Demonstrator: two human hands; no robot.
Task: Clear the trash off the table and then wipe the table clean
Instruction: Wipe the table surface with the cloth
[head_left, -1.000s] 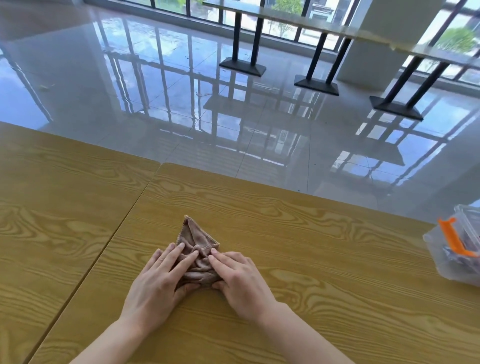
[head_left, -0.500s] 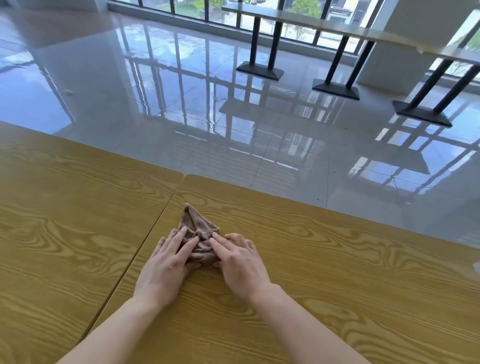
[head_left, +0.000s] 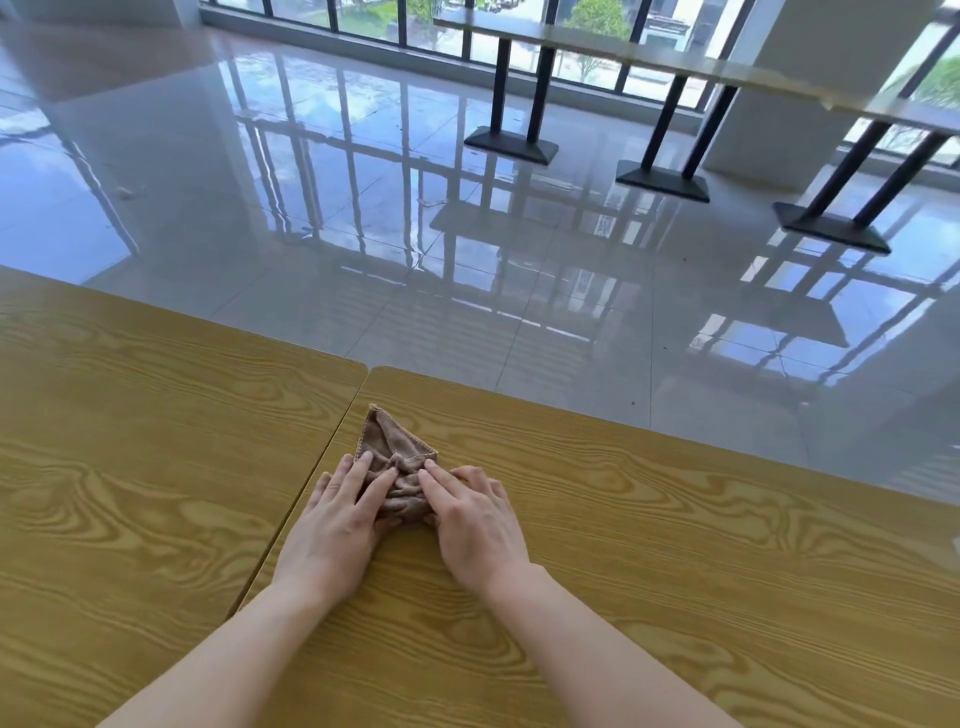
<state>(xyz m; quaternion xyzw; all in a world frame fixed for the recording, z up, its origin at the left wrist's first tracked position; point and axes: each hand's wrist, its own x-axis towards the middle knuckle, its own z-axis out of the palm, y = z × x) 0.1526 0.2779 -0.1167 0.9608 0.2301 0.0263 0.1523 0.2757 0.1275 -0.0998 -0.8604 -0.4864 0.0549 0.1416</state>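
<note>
Brown cloth (head_left: 395, 467) bunched on a wood-grain table (head_left: 675, 545). Left hand (head_left: 335, 525) and right hand (head_left: 475, 519) press flat on it, side by side. No writing visible

A wood-grain table (head_left: 675, 545) fills the lower part of the view, its yellow-brown top marked with darker swirling grain. A second table (head_left: 130, 467) of the same finish stands just beside it on the left, the two meeting along a thin dark seam that runs diagonally toward the near edge; both have rounded far corners where they meet. A small brown cloth (head_left: 392, 457) lies bunched on the right-hand table, close to the seam and near the far edge, one corner pointing away. Both hands press flat on its near part, so its full shape is probably partly hidden
</note>
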